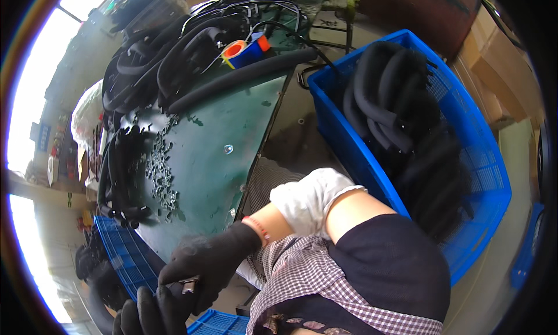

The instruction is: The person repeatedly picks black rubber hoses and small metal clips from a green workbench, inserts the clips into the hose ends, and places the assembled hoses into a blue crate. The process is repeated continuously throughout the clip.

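Observation:
Both my hands wear black gloves and meet at the lower left, by the near edge of the green table (232,120). My right hand (212,259), on an arm with a white sleeve and a red wrist band, pinches a small metal clip (188,286) on a thin dark piece. My left hand (148,314) sits just below it, with its fingers curled around the same piece. Several small metal clips (160,172) lie scattered on the table beyond my hands.
Black foam tubes (174,56) are piled at the far end of the table, with an orange and blue tape roll (244,50). A large blue crate (465,160) of black foam tubes stands at the right. Another blue crate (119,253) sits below the table at the left.

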`<state>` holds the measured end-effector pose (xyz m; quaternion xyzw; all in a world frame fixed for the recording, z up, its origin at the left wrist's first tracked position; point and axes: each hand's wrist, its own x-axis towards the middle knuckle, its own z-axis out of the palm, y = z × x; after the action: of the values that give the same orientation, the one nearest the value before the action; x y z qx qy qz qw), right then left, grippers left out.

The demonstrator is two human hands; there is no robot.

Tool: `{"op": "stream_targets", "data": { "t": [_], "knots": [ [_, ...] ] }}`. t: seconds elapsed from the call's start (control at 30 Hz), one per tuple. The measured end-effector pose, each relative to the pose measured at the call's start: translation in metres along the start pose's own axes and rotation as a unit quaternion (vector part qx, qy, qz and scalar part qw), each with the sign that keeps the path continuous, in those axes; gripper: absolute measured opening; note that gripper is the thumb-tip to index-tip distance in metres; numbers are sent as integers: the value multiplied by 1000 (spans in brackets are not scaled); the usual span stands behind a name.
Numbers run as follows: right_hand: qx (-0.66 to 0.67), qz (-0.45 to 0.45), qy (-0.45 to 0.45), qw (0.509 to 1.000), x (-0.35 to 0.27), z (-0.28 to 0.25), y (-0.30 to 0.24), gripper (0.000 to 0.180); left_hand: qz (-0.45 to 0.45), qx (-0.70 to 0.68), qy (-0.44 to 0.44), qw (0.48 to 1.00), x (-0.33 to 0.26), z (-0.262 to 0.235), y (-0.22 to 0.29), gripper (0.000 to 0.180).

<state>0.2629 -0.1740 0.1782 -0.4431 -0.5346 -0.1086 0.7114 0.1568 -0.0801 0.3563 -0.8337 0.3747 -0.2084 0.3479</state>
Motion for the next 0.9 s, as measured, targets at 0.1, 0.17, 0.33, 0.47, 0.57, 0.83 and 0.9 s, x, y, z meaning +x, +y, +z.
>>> {"op": "stream_targets", "data": {
  "t": [0.1,0.17,0.33,0.47,0.57,0.83,0.9],
  "knots": [
    [-242,-103,21,965,-3,-54,-38,41,77,27,172,982,32,16,4,25],
    [-414,-74,6,907,-28,-87,-68,42,-43,-92,128,987,46,32,19,23],
    [-764,62,-17,642,-144,-161,-192,46,58,-262,266,926,103,96,58,25],
    [-912,193,85,353,-227,-165,-263,48,65,-392,165,903,100,150,92,41],
    [-891,335,139,275,-335,-178,-295,44,61,-488,134,860,81,190,111,43],
    [-641,691,-18,333,-441,-140,-291,34,-102,-486,47,867,-10,256,129,42],
    [-633,681,-54,364,-467,-169,-306,33,-140,-504,64,850,-16,273,129,39]
  ]
}}
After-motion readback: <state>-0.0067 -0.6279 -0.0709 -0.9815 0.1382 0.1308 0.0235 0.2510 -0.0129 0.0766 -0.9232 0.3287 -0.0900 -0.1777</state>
